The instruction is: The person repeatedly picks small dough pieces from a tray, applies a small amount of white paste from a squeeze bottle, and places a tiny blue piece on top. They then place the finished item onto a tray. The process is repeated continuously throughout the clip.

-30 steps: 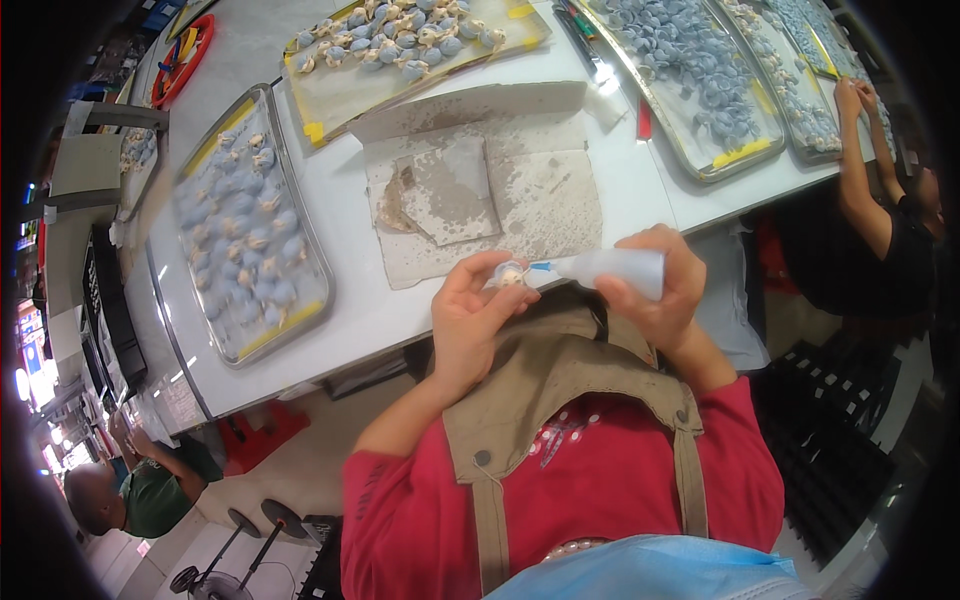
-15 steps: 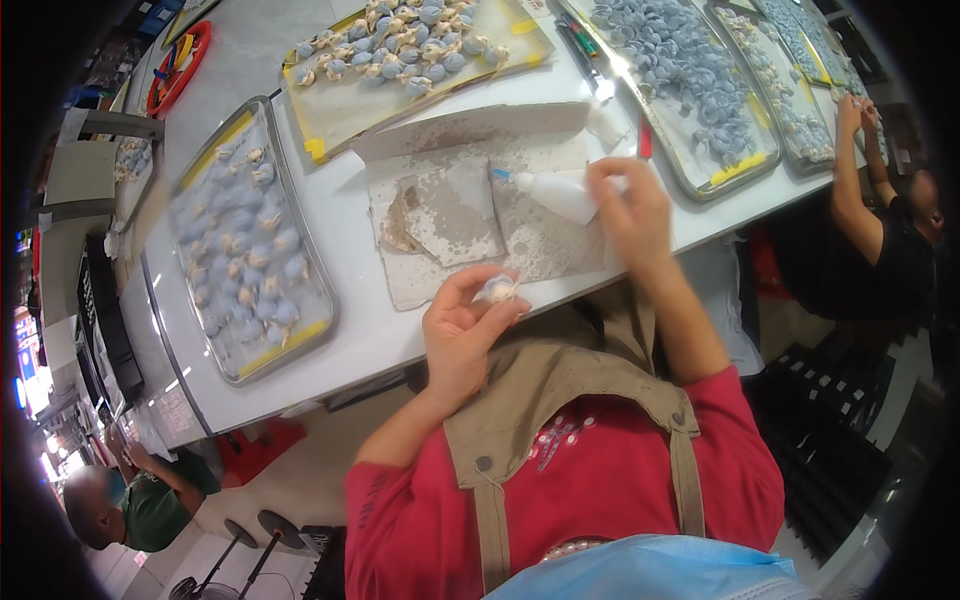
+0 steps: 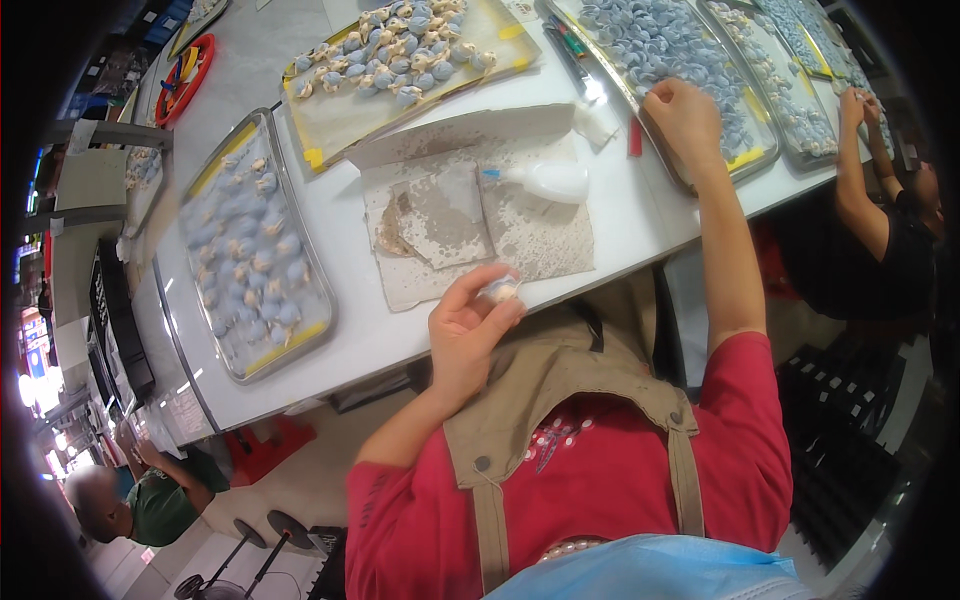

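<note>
Near the table's front edge, my left hand (image 3: 464, 328) pinches a small cream-and-blue figurine (image 3: 502, 289) between thumb and fingers. My right hand (image 3: 690, 122) reaches out to the near left side of a metal tray (image 3: 688, 187) heaped with small blue cup-shaped pieces (image 3: 655, 40). Its fingers are drawn together; whatever lies between them is hidden. A white squeeze bottle (image 3: 558, 182) with a blue tip lies on a stained piece of cardboard (image 3: 545, 240) in front of me.
Left stands a tray (image 3: 250, 372) of blue-and-cream figurines; a yellow-taped board (image 3: 330, 130) at the back bears more. Pens (image 3: 566, 38), a red object (image 3: 635, 137) and a red round tray (image 3: 207, 75) lie about. Other people sit right and lower left.
My right hand has let go of the squeeze bottle, which now lies on the cardboard, and moved right and away to the tray of blue pieces. My left hand keeps the figurine.
</note>
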